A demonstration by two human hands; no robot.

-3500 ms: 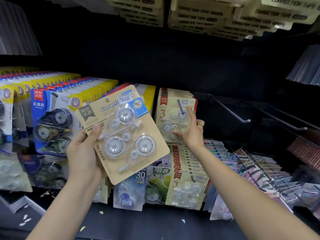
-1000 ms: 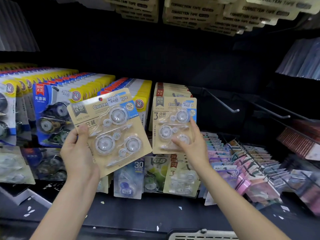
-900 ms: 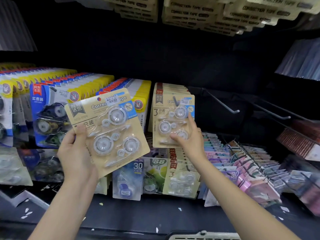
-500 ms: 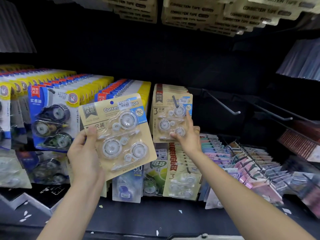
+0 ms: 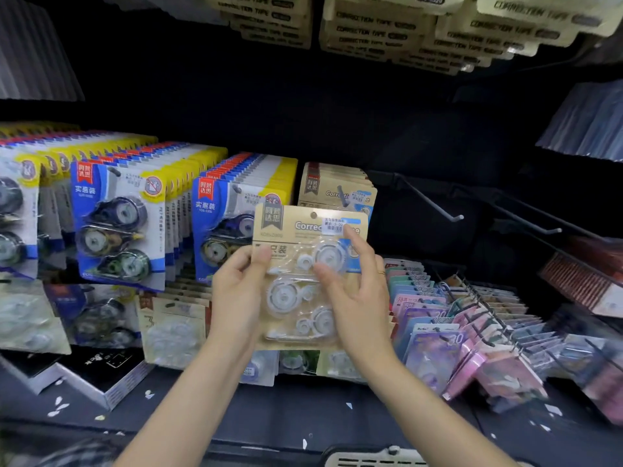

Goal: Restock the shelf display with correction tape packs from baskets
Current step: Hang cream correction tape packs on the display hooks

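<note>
Gripping a tan correction tape pack (image 5: 303, 281), left hand (image 5: 236, 298) and right hand (image 5: 357, 298) fingers hide its lower edges.

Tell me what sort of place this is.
Most likely a stationery shop's display shelf. Rows of carded correction tape packs hang on pegs, a bare peg hook stands beside them, and the beige pack held by the left hand and right hand bears a barcode price sticker.
</note>
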